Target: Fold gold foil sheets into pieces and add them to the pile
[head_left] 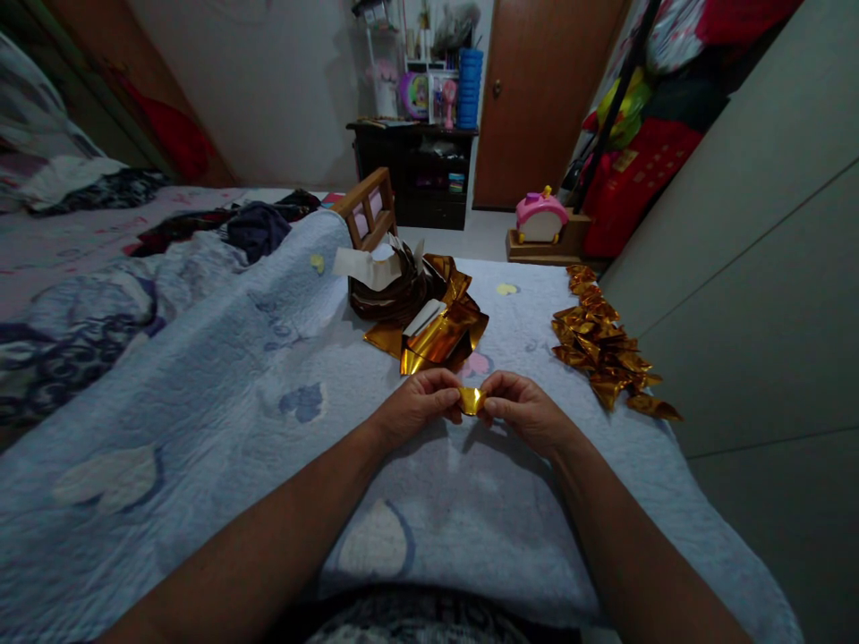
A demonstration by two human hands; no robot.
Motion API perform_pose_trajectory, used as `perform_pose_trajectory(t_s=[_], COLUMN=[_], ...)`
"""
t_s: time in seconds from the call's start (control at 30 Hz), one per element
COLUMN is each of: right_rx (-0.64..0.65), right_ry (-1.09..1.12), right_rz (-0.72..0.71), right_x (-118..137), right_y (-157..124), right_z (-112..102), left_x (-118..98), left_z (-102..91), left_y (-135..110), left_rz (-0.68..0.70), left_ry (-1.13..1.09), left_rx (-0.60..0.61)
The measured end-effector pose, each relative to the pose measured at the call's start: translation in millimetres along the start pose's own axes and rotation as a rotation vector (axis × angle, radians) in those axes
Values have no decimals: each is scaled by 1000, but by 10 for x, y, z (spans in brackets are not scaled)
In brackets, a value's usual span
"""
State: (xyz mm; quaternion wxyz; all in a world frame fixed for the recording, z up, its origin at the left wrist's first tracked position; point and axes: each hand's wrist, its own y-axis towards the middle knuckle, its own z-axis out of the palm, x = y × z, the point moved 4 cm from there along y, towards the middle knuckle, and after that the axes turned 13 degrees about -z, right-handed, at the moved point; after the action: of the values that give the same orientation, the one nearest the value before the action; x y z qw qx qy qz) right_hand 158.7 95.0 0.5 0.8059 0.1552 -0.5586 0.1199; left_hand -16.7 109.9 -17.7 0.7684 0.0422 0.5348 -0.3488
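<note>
A small folded piece of gold foil paper (471, 400) is held between both my hands just above the light blue quilt (268, 394). My left hand (420, 402) pinches its left side, fingers closed. My right hand (523, 410) pinches its right side, fingers closed too. Just beyond my hands lies a stack of flat gold foil sheets (433, 333). To the right, a long pile of folded gold pieces (604, 344) runs along the quilt's edge.
A dark round basket (389, 295) with white paper in it stands behind the foil sheets. A wooden bed rail (368, 207) rises past it. Crumpled clothes (255, 225) lie at the left. A pale cabinet wall (752, 268) borders the right side.
</note>
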Motion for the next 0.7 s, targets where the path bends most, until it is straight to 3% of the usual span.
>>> perform_pose_trajectory(t_s=[0.7], right_rx=[11], right_ry=[95], right_rz=[12], right_x=[-33], right_y=[-9], right_z=[-23], left_x=[-28], left_z=[40], left_y=[-41], left_rz=[-27], left_ry=[-72], left_rx=[73])
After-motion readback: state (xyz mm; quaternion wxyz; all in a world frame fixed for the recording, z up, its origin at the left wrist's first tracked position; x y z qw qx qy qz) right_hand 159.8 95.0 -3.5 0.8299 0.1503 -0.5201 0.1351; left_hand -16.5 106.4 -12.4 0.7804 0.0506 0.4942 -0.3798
